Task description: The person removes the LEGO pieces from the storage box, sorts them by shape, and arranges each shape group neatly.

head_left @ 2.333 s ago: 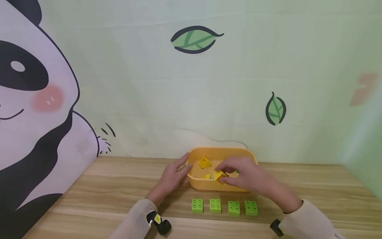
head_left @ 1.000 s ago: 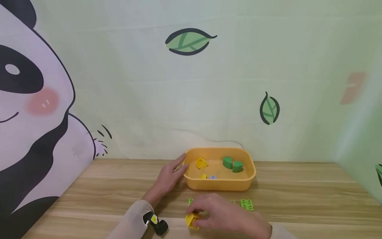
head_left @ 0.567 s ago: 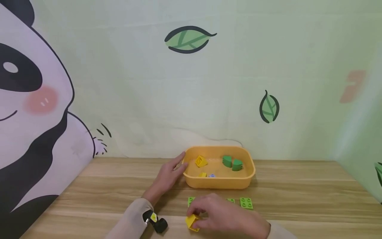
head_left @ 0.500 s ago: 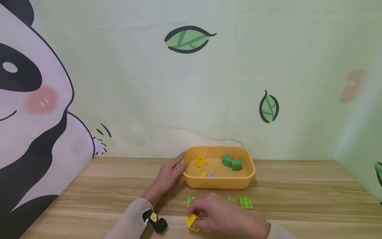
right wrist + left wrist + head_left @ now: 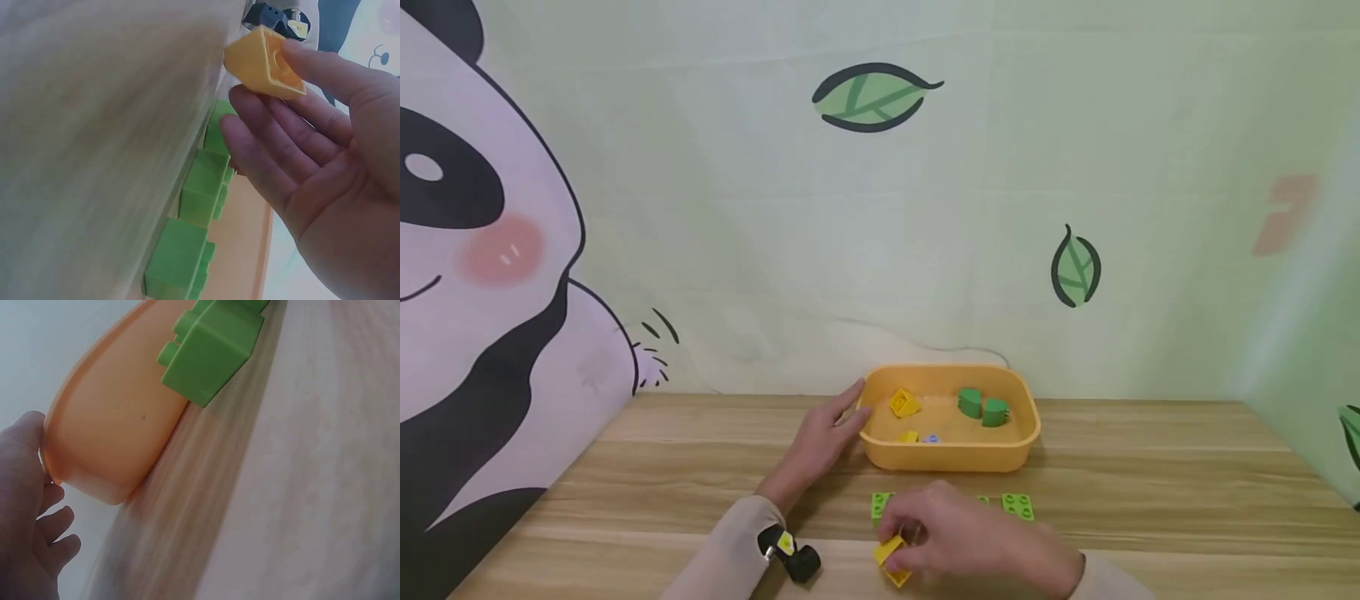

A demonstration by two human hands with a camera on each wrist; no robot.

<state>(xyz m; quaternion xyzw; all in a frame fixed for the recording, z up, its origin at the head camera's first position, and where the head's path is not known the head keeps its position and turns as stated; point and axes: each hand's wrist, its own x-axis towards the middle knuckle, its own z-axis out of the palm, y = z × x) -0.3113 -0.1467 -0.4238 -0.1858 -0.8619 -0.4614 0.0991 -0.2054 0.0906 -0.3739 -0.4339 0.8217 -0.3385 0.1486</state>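
Observation:
My right hand (image 5: 955, 529) pinches a yellow sloped brick (image 5: 891, 558) between thumb and fingers, just in front of a row of light green bricks (image 5: 1017, 506). Its hollow underside faces the thumb in the right wrist view, where the hand (image 5: 337, 137) has its other fingers loosely bent. Part of the green row is hidden behind this hand in the head view. At the left end of an orange-yellow bin (image 5: 947, 457), my left hand (image 5: 820, 437) rests with thumb and fingers against the rim. The left wrist view shows the thumb right at that rim.
Inside the bin lie a yellow sloped brick (image 5: 904, 403), two dark green pieces (image 5: 982, 408), another yellow piece (image 5: 908, 437) and a small blue one (image 5: 932, 438). The wooden table (image 5: 1150, 483) meets a panda-and-leaf printed backdrop (image 5: 925, 250) close behind the bin.
My right hand has brought the yellow brick out of the bin toward the front edge, past the green row. Since half a second ago the brick has turned slightly. The left hand stays at the bin.

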